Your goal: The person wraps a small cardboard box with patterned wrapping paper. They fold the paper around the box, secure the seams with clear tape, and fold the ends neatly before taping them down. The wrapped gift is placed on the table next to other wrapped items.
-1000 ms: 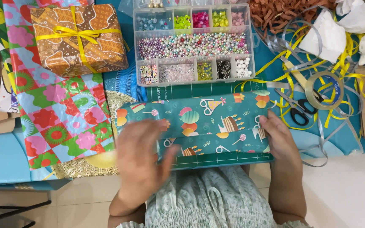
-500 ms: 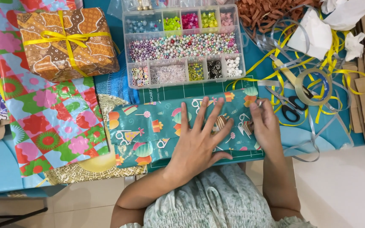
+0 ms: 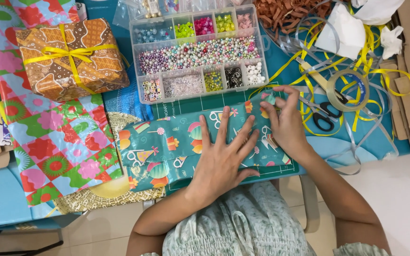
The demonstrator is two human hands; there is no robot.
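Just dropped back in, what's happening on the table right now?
A person is wrapping a flat parcel in teal patterned paper. The left hand lies flat on it, pressing it down, while the right hand folds the paper at its right end. A bead organiser box, scissors and a tape roll lie close by.

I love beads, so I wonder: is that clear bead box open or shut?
Cannot tell: the bead box is clear, its compartments show beads, and no raised lid is visible.
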